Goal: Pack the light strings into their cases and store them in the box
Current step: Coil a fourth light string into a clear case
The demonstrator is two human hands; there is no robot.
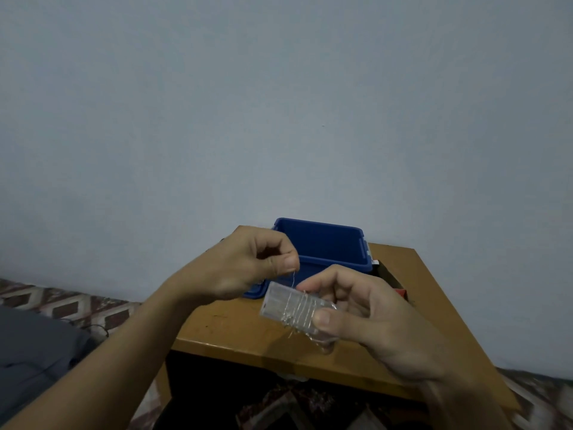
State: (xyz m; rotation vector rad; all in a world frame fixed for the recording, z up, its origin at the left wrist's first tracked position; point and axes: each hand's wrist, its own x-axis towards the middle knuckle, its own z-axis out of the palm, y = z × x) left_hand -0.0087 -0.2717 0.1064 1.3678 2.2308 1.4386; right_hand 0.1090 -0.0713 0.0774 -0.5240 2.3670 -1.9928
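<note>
My right hand [369,315] grips a small clear plastic case [279,305] above the table's front half. Thin silver light-string wire [298,308] is wound several times around the case. My left hand [248,265] pinches the free end of that wire between thumb and forefinger just above the case's left part. Behind both hands an open blue plastic box [325,243] stands on the table against the wall; what shows of its inside looks empty.
The small wooden table [223,330] has its front edge close below my hands. A dark and red object [393,280] lies on the table to the right of the box, mostly hidden by my right hand. Patterned floor [71,305] lies to the left.
</note>
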